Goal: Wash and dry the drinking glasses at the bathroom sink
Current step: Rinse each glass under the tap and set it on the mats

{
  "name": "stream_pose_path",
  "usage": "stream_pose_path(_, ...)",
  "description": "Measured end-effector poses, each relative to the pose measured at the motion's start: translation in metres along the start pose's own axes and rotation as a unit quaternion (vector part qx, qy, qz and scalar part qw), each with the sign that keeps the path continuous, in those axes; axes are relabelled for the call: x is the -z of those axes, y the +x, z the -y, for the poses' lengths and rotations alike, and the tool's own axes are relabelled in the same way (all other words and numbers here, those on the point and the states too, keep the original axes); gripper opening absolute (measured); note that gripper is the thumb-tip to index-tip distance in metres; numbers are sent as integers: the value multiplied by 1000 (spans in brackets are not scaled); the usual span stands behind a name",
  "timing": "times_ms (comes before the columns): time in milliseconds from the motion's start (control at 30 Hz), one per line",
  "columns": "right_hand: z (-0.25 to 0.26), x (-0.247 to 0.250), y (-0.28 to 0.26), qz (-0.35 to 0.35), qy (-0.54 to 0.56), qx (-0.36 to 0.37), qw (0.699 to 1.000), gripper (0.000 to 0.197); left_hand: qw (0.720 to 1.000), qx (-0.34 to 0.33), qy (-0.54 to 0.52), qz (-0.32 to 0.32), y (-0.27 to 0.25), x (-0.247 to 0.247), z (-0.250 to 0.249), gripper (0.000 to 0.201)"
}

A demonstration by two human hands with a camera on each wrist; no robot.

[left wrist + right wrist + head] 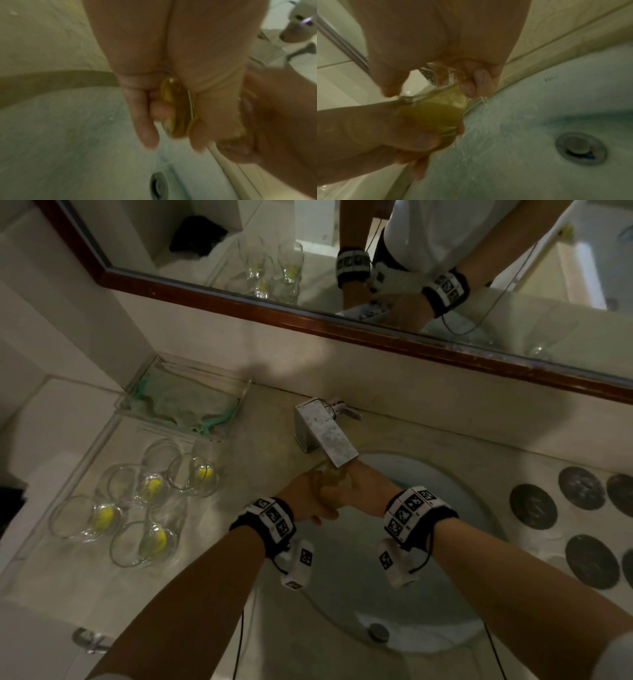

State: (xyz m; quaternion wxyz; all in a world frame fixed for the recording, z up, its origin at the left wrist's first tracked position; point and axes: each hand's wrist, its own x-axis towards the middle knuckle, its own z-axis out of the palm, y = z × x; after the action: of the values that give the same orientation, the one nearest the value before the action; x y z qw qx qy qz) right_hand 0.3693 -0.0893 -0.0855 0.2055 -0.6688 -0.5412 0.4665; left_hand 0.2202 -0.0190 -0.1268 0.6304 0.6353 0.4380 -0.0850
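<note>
I am gripping one glass point(435, 108) in both hands point(329, 494) under the faucet point(325, 433); five glasses point(137, 501) beside the sink point(479, 508) look unwashed.

We saw a beige countertop point(274, 440) bearing five drinking glasses point(150, 501), a clear tray point(185, 402), and dark coasters point(532, 506).

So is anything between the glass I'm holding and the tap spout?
Nothing visible. Both hands, left and right, hold the glass directly under the spout, over the sink, with water already splashing off it.
</note>
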Motion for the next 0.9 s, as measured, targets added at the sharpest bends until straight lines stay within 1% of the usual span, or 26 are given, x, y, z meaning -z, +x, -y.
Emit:
stream_pose_path(33, 1, -2, 0, -16, 8, -11, 1000, 70, 999, -10, 19, -27, 1, -3, 1, 54)
stream_pose_path(100, -1, -11, 5, -57, 27, -67, 996, 64, 992, -37, 87, -87, 4, -10, 2, 61)
stream_pose_path(167, 2, -17, 11, -103, 66, -125, 985, 62, 970, -55, 177, -158, 7, -17, 1, 68)
stream_pose_path(200, 4, -18, 14, -124, 73, -148, 979, 64, 956, -56, 212, -196, 6, -20, -1, 68)
stream_pose_path(233, 5, -18, 17, -133, 73, -163, 975, 65, 945, -57, 232, -224, 6, -22, -2, 66)
stream_pose_path(267, 5, -17, 17, -129, 69, -166, 975, 67, 941, -62, 235, -234, 6, -23, -3, 64)
stream_pose_path(300, 3, -16, 17, -123, 65, -162, 977, 67, 945, -65, 227, -225, 6, -23, -3, 63)
stream_pose_path(333, 1, -15, 16, -111, 56, -152, 981, 67, 954, -69, 213, -200, 6, -22, -3, 62)
stream_pose_path(400, -4, -10, 11, -71, 31, -113, 991, 67, 978, -55, 164, -119, 5, -13, -5, 61)
stream_pose_path(467, -4, -2, 6, -24, -6, -68, 997, 67, 997, -26, 68, -17, -1, -3, -9, 59)
stream_pose_path(500, -5, 0, 4, 1, -14, -49, 999, 64, 999, -15, 19, 26, -4, 0, -10, 54)
stream_pose_path(533, -4, 3, 2, 16, -19, -39, 999, 65, 999, -14, -10, 47, -5, 1, -10, 50)
stream_pose_path(567, -4, 6, -1, 20, -14, -25, 999, 66, 998, -21, -20, 48, -5, 1, -10, 47)
stream_pose_path(600, -1, 7, -5, 19, 0, -18, 1000, 66, 999, -26, -16, 36, -5, 0, -9, 43)
stream_pose_path(633, 1, 8, -6, 15, 15, -16, 1000, 61, 999, -31, -7, 12, -4, -2, -8, 40)
stream_pose_path(667, 3, 6, -8, 6, 30, -31, 999, 55, 999, -35, 6, -15, -2, -5, -5, 41)
stream_pose_path(733, 7, 1, -2, -17, 56, -68, 996, 49, 995, -48, 47, -73, 3, -12, 1, 59)
stream_pose_path(767, 8, -1, 3, -23, 51, -88, 995, 49, 989, -60, 77, -109, 5, -16, 3, 66)
stream_pose_path(833, 10, -4, 12, -24, 24, -128, 991, 51, 973, -73, 123, -182, 6, -23, 7, 67)
stream_pose_path(867, 12, -4, 13, -37, 29, -140, 989, 53, 968, -75, 128, -204, 7, -26, 7, 67)
stream_pose_path(900, 12, -3, 13, -51, 35, -138, 988, 55, 966, -82, 126, -212, 7, -27, 8, 68)
